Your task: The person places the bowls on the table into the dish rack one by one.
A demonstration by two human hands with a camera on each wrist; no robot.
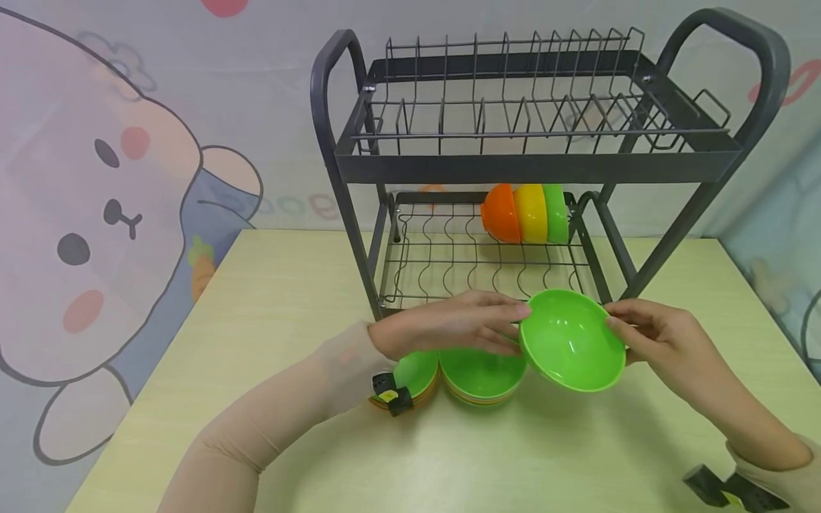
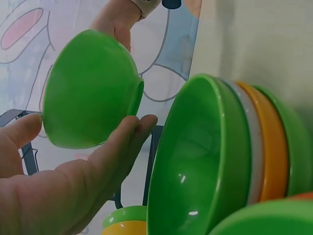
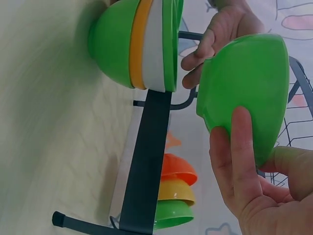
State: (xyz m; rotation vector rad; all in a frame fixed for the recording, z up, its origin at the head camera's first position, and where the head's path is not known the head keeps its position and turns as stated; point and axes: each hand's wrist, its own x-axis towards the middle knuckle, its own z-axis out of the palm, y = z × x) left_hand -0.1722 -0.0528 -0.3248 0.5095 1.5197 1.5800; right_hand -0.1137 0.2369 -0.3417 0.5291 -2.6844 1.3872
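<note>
A green bowl is held up in the air, tilted, its inside facing the head camera. My right hand grips it by the right rim, thumb in front and fingers under the outer wall. On the opposite side my left hand reaches in with fairly straight fingers, its thumb tip right at the rim. The left wrist view shows that thumb and the fingers spread to either side of the bowl. Below the left hand stand two bowl stacks: a middle stack with a green bowl on top, and a left stack, partly hidden by the wrist.
A dark two-tier dish rack stands behind the hands. On its lower wire shelf, orange, yellow and green bowls are nested on their sides at the right. A pale wooden table bears everything, with a printed cloth behind.
</note>
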